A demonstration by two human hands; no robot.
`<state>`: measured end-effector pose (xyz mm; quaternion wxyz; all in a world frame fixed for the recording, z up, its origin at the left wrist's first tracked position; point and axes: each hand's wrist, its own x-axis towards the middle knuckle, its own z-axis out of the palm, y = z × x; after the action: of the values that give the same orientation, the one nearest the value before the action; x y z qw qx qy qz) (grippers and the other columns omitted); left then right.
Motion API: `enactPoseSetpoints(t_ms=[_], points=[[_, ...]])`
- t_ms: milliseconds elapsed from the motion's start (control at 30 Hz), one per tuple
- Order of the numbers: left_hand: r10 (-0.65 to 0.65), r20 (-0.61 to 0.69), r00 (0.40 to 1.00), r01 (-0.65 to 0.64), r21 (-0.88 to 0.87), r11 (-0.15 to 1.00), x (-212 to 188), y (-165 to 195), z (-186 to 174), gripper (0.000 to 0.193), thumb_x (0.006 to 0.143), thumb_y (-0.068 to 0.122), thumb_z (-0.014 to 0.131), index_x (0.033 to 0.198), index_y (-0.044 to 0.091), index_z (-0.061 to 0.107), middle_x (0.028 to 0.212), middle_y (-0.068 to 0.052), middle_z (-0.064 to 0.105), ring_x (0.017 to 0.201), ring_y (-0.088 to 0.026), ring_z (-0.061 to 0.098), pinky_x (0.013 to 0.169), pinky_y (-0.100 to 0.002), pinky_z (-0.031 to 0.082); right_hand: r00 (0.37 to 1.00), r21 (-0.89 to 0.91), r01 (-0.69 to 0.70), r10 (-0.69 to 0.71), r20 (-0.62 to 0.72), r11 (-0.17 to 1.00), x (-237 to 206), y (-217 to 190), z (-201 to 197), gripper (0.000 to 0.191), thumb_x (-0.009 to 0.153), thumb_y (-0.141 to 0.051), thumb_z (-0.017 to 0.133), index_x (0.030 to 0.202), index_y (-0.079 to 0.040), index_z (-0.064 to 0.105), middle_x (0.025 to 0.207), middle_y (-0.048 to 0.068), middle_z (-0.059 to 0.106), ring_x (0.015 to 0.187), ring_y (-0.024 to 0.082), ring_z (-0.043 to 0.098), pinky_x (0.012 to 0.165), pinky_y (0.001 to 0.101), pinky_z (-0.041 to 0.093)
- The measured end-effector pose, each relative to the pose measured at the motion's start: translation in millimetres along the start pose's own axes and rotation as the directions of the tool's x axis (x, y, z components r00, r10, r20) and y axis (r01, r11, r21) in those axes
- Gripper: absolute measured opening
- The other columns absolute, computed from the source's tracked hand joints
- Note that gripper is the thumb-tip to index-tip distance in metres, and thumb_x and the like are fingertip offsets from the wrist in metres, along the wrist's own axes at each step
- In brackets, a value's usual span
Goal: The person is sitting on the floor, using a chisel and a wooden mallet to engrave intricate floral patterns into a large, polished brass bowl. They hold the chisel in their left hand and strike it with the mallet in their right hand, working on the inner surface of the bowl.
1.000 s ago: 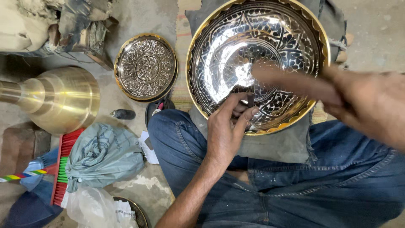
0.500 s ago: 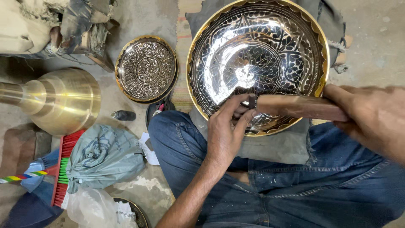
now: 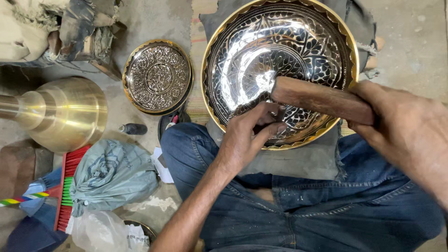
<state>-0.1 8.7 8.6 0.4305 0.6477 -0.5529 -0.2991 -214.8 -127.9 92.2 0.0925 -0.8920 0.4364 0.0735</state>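
Since the earlier frame my right hand (image 3: 410,135) has swung its wooden mallet (image 3: 322,99) lower and further in, so the head now sits just above the small tool pinched in my left hand (image 3: 247,140); the left hand itself has barely shifted.

Nearest me are my jeans-clad legs (image 3: 298,205), with a grey cloth pad (image 3: 303,161) across the lap. The left fingers are pressed together around a thin dark punch (image 3: 276,116), its tip down on the inside of the large engraved bowl (image 3: 280,70), near the lower rim. The right fingers are wrapped tight round the mallet's handle end.

The bowl rests tilted on the pad, between my knees and the floor beyond. I judge it stiff, fairly heavy metal, with a polished, slippery surface that would mark easily; the gold rim looks like the safest place to grip it. The punch is small and could skid on that shine.

To the left lie a crumpled grey-blue bag (image 3: 109,175), a clear plastic bag (image 3: 100,231) and a red brush (image 3: 67,186). Further off stand a small dark bottle (image 3: 133,129), a big brass bell-shaped vessel (image 3: 63,114) and a smaller engraved plate (image 3: 158,77), which lies just beside the bowl's left edge. Nothing blocks the hands.
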Motion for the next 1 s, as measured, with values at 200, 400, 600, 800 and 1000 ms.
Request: enactPoseSetpoints(t_ms=[200,400,600,800,1000], points=[[-0.045,0.042,0.998,0.045,0.020,0.999,3.4,-2.7,-3.8,0.037,0.095,0.031,0.073,0.124,0.009,0.065,0.095,-0.008,0.079,0.089,-0.020,0.080,0.077,-0.037,0.062,0.986,-0.070,-0.100,0.108,0.130,0.993,-9.1,-5.2,7.5,0.040,0.088,-0.030,0.076,0.124,-0.020,0.064,0.091,0.008,0.075,0.087,0.026,0.076,0.078,0.0399,0.059],[-0.073,0.055,0.996,0.071,0.030,0.997,4.0,0.0,-4.1,0.039,0.095,0.032,0.073,0.128,0.012,0.066,0.089,-0.007,0.078,0.085,-0.018,0.079,0.075,-0.036,0.062,0.973,0.199,-0.223,0.229,-0.006,0.954,-13.9,-5.9,14.7,0.040,0.092,-0.026,0.075,0.127,-0.014,0.063,0.094,0.016,0.075,0.086,0.031,0.075,0.076,0.0431,0.059],[-0.061,0.051,0.997,0.059,0.046,0.997,4.4,-0.2,-3.6,0.041,0.095,0.031,0.073,0.128,0.010,0.064,0.091,-0.007,0.078,0.086,-0.017,0.078,0.075,-0.035,0.062,0.997,0.039,-0.059,0.057,0.048,0.998,-16.3,6.5,21.0,0.042,0.086,-0.025,0.075,0.126,-0.018,0.064,0.093,0.013,0.077,0.084,0.028,0.077,0.077,0.0417,0.060],[-0.033,0.038,0.999,0.032,0.012,0.999,4.3,-1.5,-3.5,0.039,0.096,0.029,0.072,0.129,0.009,0.064,0.093,-0.008,0.078,0.089,-0.018,0.079,0.077,-0.035,0.063,0.987,-0.064,-0.060,0.069,0.147,0.996,-14.5,9.5,21.5,0.045,0.084,-0.029,0.076,0.127,-0.020,0.063,0.089,0.011,0.076,0.085,0.028,0.076,0.077,0.0404,0.059],[-0.029,0.038,0.999,0.027,0.034,0.999,4.0,-3.6,-3.4,0.040,0.096,0.031,0.073,0.129,0.010,0.065,0.094,-0.008,0.078,0.092,-0.018,0.079,0.078,-0.035,0.064,0.993,-0.084,-0.031,0.041,0.110,0.996,-16.1,18.8,33.0,0.041,0.084,-0.029,0.077,0.120,-0.018,0.062,0.090,0.008,0.075,0.084,0.028,0.076,0.073,0.0417,0.059]])
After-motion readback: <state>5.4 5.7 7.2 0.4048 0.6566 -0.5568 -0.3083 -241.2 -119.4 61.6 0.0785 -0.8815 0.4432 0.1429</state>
